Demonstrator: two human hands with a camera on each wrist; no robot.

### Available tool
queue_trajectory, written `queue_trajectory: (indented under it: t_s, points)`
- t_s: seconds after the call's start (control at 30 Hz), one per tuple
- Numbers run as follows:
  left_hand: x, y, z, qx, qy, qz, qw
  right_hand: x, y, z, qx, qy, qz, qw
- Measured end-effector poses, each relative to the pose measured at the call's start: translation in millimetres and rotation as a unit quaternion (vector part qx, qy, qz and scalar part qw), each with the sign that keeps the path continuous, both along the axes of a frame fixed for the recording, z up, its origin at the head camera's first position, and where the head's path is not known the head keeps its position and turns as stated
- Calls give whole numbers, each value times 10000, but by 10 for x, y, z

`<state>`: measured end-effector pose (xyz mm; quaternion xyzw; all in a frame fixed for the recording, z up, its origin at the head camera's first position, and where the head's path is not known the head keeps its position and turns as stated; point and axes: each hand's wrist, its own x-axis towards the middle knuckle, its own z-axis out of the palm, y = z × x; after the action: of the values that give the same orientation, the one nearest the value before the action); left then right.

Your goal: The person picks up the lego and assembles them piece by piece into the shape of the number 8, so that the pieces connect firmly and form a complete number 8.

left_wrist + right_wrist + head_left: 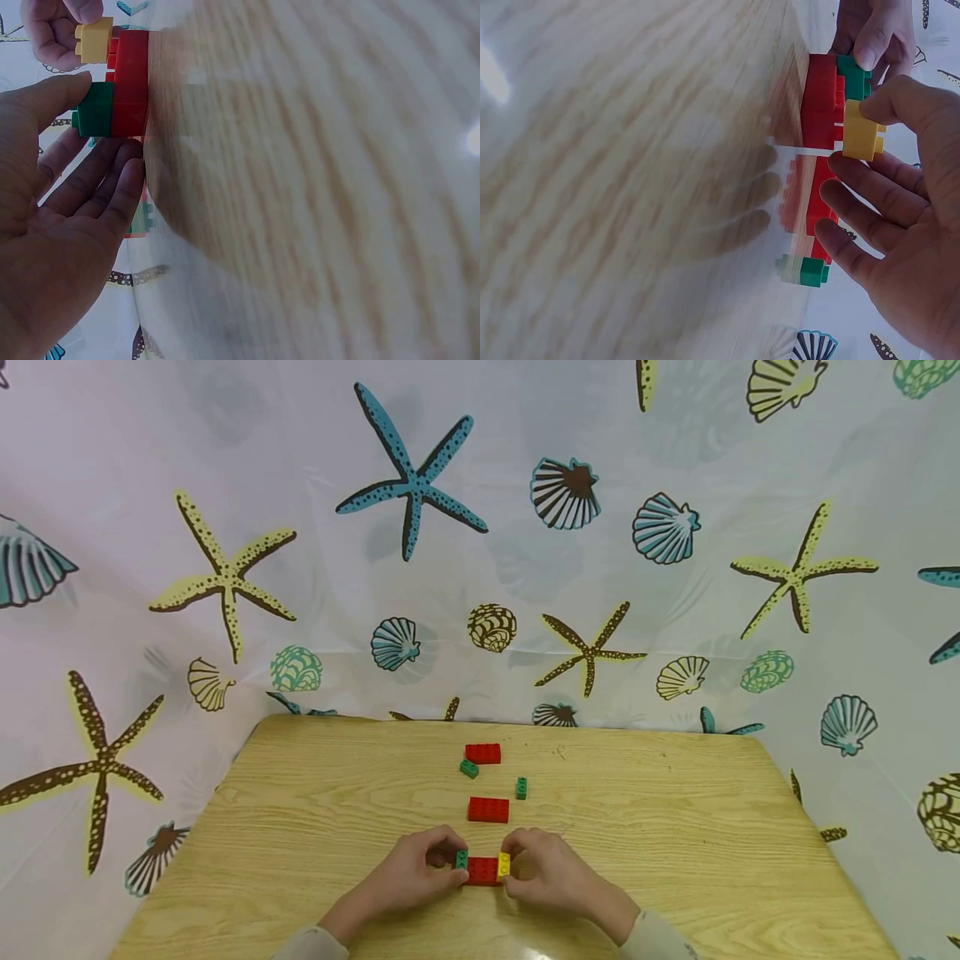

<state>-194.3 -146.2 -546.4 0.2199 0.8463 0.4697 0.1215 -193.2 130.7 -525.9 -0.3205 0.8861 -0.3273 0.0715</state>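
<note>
A long red building brick [482, 871] lies on the table near its front edge. My left hand [414, 872] pinches a small green brick [95, 110] between thumb and fingers; this brick sits flush on the red brick's left end. In my right hand [553, 872], a small yellow brick [861, 131] is pinched over the red brick's right end. Red studs show below the yellow brick in the right wrist view, so it is not flush. The other right fingers [864, 210] are spread just beyond the bricks.
Farther back on the wooden table [337, 785] lie a red brick [488, 810], another red brick [483, 753], a green brick [521, 788] and an angled green brick [468, 768]. A white curtain [480, 568] printed with starfish and shells stands behind and at both sides.
</note>
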Motion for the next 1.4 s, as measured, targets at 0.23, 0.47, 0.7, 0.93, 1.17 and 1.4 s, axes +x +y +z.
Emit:
queue_trajectory:
  t_s: [0.23,0.47,0.7,0.93,1.17,1.4]
  points:
    - [1,9,13,-45,12,35,10000,-19,-13,-9,-30,61,150,9999]
    - [10,3,14,-24,67,-1,10000,-25,-30,-4,40,20,147,9999]
    - [19,2,20,-26,95,-21,9999,-19,-54,24,98,19,103,9999]
    - [20,3,12,26,141,-29,9999,-35,-79,25,140,-9,93,9999]
    - [25,2,26,107,98,-60,9999,-49,-90,27,200,-33,70,9998]
    - [28,-3,33,225,167,-116,9995,-46,-91,43,236,-110,36,9997]
